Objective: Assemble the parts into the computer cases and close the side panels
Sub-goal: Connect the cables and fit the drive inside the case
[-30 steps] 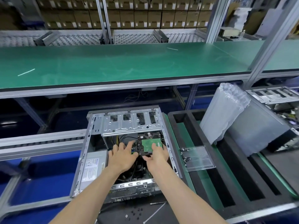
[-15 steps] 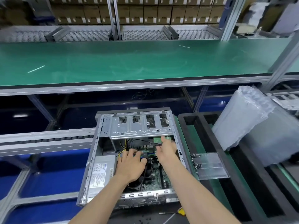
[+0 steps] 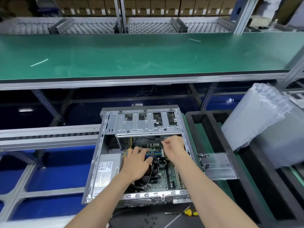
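Green bench [image 3: 131, 60] behind; open case [image 3: 102, 162] flat on the line before me, side panel off. Left hand [image 3: 137, 163]: fingers spread and relaxed, resting over the board [image 3: 171, 175] by the fan, gripping nothing. Right hand [image 3: 174, 147]: fingers curled under the drive cage [image 3: 148, 125]; whether they pinch a cable I cannot tell. Advice: steady with the left, seat the connector squarely, route wires clear of the fan.
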